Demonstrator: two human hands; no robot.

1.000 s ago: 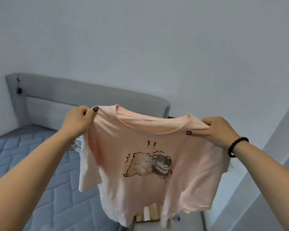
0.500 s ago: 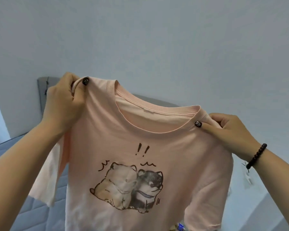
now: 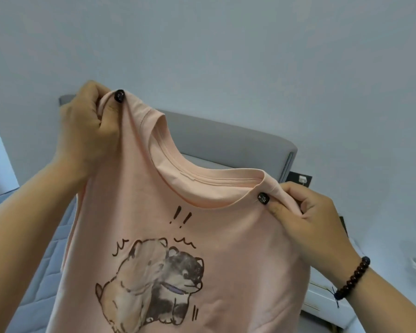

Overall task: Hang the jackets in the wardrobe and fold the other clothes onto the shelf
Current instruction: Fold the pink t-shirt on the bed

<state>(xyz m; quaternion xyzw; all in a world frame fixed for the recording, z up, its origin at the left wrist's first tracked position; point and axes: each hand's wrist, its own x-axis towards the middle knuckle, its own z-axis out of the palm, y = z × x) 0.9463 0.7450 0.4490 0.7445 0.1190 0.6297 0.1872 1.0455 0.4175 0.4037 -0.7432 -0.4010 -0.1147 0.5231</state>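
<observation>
Pink cotton fills the middle of what we see: a pale pink T-shirt [image 3: 226, 248] held up in the air in front of us, printed side toward us, with two cartoon dogs and exclamation marks on the chest. Our left hand [image 3: 87, 131] is the higher one, its grip closed on the shirt's left shoulder, thumb on the front and curled fingers bunching the cloth behind. Our right hand [image 3: 308, 219] sits lower, pinching the other shoulder just beside the collar rib, thumb pressed on the front; a dark bead bracelet [image 3: 353, 277] circles that wrist. So the neckline slants down from left to right, and the collar hangs open between the two holds. The shirt's left edge falls straight below the left wrist; its lower hem runs out of view at the bottom. Behind the collar we see the grey padded headboard [image 3: 226, 145] of a bed, and at lower left a strip of quilted grey mattress [image 3: 43, 272]. Above and to both sides there is plain pale wall [image 3: 226, 44], well apart from the shirt.
</observation>
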